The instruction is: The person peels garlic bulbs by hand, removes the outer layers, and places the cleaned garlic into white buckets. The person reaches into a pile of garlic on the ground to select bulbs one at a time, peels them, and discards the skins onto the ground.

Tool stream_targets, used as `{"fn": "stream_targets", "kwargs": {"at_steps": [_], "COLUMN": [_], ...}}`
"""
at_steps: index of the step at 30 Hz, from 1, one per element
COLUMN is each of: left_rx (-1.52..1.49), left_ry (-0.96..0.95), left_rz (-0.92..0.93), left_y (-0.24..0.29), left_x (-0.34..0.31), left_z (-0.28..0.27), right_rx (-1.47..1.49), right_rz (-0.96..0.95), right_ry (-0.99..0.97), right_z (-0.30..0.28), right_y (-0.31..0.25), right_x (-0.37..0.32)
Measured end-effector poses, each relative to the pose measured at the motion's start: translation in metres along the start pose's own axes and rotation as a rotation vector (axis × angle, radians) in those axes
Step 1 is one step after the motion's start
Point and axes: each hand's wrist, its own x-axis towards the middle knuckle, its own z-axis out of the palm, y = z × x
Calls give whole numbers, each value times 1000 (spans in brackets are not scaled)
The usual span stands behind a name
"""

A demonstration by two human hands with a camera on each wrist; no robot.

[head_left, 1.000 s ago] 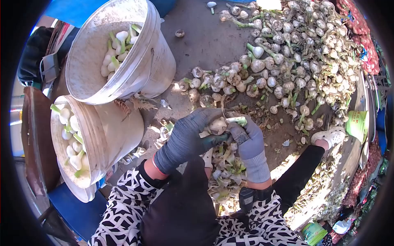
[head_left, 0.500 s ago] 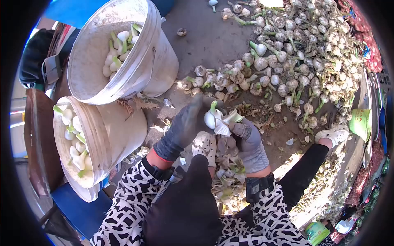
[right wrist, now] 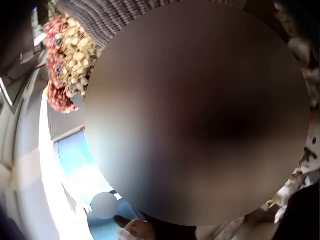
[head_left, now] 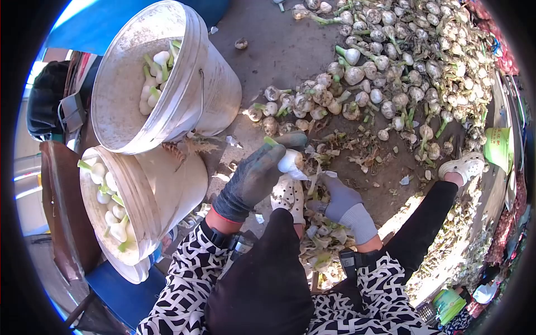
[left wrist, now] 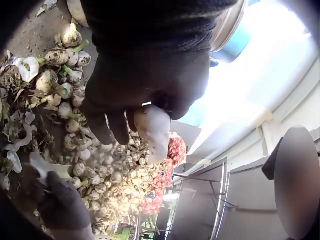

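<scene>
In the head view, my gloved left hand (head_left: 254, 173) holds a white garlic bulb (head_left: 289, 161) with a short green stem poking up past the fingers. The left wrist view shows the same bulb (left wrist: 152, 131) beneath the dark glove. To the right and lower, my right hand (head_left: 341, 200), in a pale grey glove, is apart from the bulb and pinches a strip of garlic skin (left wrist: 50, 167). A large blurred disc hides the right hand's work in the right wrist view. Loose peelings (head_left: 321, 234) lie on the ground below the hands.
Two whitish buckets (head_left: 220, 84) (head_left: 178, 190) lean at the left, both holding cleaned garlic with green stems. A big heap of unpeeled garlic (head_left: 407, 72) spreads at upper right. Light clogs (head_left: 287, 195) (head_left: 466, 166) flank the peelings. Red net sacks (head_left: 505, 56) stand at far right.
The skin has come away from the bulb. My right hand has moved right and down from it; the left still holds the bulb, now whiter than a second ago.
</scene>
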Motion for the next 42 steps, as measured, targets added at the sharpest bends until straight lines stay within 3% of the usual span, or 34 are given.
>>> {"fn": "stream_targets", "kwargs": {"at_steps": [1, 3, 4, 6, 7, 9, 10, 11, 12, 13, 14, 15, 17, 18, 19, 20, 21, 22, 23, 25, 26, 27, 28, 29, 30, 31, 33, 34, 36, 38, 39, 41, 42], "left_rx": [3, -48, -41, 321, 326, 209, 213, 215, -52, -319, -301, -299, -439, -439, -404, -373, -286, -303, -306, -63, 173, 389, 585, 781, 853, 924, 1075, 1413, 1413, 1420, 1407, 1071, 937], "left_ry": [1, -33, -38, 1, 0, -75, -1, 3, -41, -84, -80, -83, -68, -68, -65, -66, -149, 71, 8, 196, 620, 789, 869, 947, 909, 874, 515, 308, 219, 135, 133, 48, 49], "left_rz": [-5, -37, -41, -2, -4, 130, 5, 1, 39, 77, 65, 69, 79, 77, 80, 86, 211, 334, 459, 815, 944, 1033, 1090, 1139, 1181, 1216, 958, 835, 556, 472, 475, 280, 251], "left_y": [0, 0, 2, 6, 3, -1, 1, 0, -2, -3, -1, -2, -5, -1, 9, 24, 49, 79, 120, 175, 190, 194, 186, 176, 159, 137, 86, 73, 31, -13, -24, -37, -35], "left_x": [0, 1, 1, 1, 3, 7, 4, 5, 7, 7, 8, 10, 7, 3, 1, 0, -1, -10, -16, -35, -39, -44, -48, -53, -49, -44, -43, -34, -4, 17, 21, 26, 25], "left_z": [-2, -2, 0, 6, 3, -1, -4, -7, -11, -13, -14, -15, -13, -11, -10, -5, -2, 2, 16, 21, 21, 10, 1, -5, 2, 13, 7, -5, -4, -18, -18, -13, -7], "right_rx": [6, 412, 418, 464, 469, 880, 1110, 969, 825, 398, -32, -33, 23, 99, 93, 63, 34, 5, -22, -64, -126, -186, -182, -287, -395, -400, -315, -330, 509, 1211, 1201, 1867, 1861], "right_rz": [2, 50, 53, -136, -136, -146, 24, 62, 97, 44, -9, -11, -291, -160, -159, 4, 169, 201, 228, 84, 29, -28, -38, -21, -4, -9, 24, 14, 156, 332, 339, 107, 107], "right_ry": [-1, 102, 108, 305, 307, 166, -10, -56, -98, -189, -269, -265, 110, -23, -17, -111, -207, -173, -143, 136, 194, 254, 260, 125, -19, -29, -35, -44, 190, 16, 21, -95, -90], "right_z": [-18, -48, -45, -40, -39, -34, -35, -25, -9, 7, 21, 32, 38, 31, 22, 3, -10, -16, -20, -9, -3, 1, 4, 6, 10, 13, 14, 20, 34, 5, 0, -4, -9], "right_y": [-19, -53, -65, -83, -82, -80, -75, -60, -41, -23, -9, 6, 12, 13, 13, 0, -7, -8, -6, 8, 11, 8, 5, 0, -1, 0, 6, 15, 39, 26, 16, -5, -9], "right_x": [-1, 4, 12, 24, 24, 23, 17, 9, 0, -9, -17, -23, -33, -29, -22, -10, 6, 24, 43, 87, 111, 133, 151, 166, 175, 179, 184, 180, 159, 122, 102, 71, 59]}}
